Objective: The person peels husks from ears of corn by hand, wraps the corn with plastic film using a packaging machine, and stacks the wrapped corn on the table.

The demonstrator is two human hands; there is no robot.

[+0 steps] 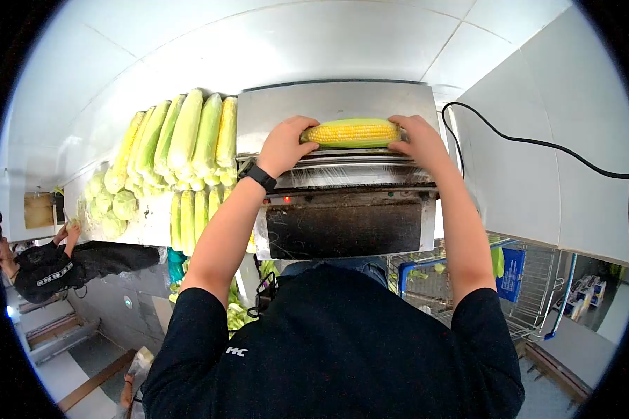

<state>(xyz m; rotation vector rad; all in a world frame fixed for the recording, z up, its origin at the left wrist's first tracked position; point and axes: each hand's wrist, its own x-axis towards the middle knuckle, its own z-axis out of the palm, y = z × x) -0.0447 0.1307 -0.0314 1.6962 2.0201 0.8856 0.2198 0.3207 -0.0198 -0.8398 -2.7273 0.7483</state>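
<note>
An ear of corn [353, 133], partly in its green husk with a strip of yellow kernels showing, lies crosswise between my hands. My left hand [284, 144], with a black watch on the wrist, grips its left end. At the right end, my right hand [418, 143] closes around the tip. Just below the corn is a film wrapping machine [346, 171], with clear film stretched near its rollers. A red light glows on its front bar, above a dark, stained plate [342, 230]. Behind the corn extends the machine's metal top [335, 101].
Several ears of corn [185, 136] are piled to the left, with cabbages [112, 202] beyond. A black cable [538, 142] runs along the right wall. A shopping cart [531, 279] stands at lower right. Another person [49, 269] works at far left.
</note>
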